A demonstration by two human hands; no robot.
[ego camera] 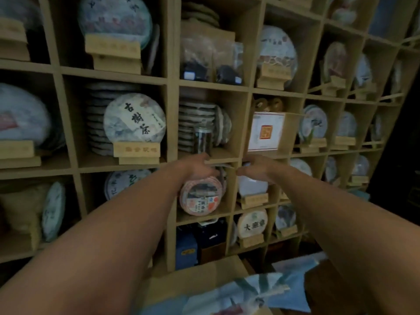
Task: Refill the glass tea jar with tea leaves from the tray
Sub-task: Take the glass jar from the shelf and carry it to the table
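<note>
Jar: glass tea jar (203, 139) stands upright at the front edge of a middle cubby of the wooden shelf (172, 123), in front of a stack of wrapped tea cakes (196, 125); dark leaves fill most of it, and a lid seems to sit on top, though blur makes that uncertain.
Left hand: left hand (200, 168) is just below the jar, at the shelf board under it, fingers loosely spread and holding nothing; whether it touches the board is unclear.
Right hand: right hand (255, 168) is level with the left one, near the next cubby's edge, fingers apart and empty, well clear of the jar.
Why so placed: jar sits forward of the cakes, likely so it can be reached and seen without disturbing the stock behind it; both hands are near it and free, which fits either having just set it there or being about to lift it.
Tray: no tray of leaves is visible in this view.
Progress: judging by the fill level and the jar's spot on the shelf, the refill looks largely done.
Nearby: white box (266, 131) with a red seal stands in the cubby to the right; round tea cake (201, 196) leans in the cubby below.
Risk: jar is close to the edge, so a careless brush could tip it.
</note>
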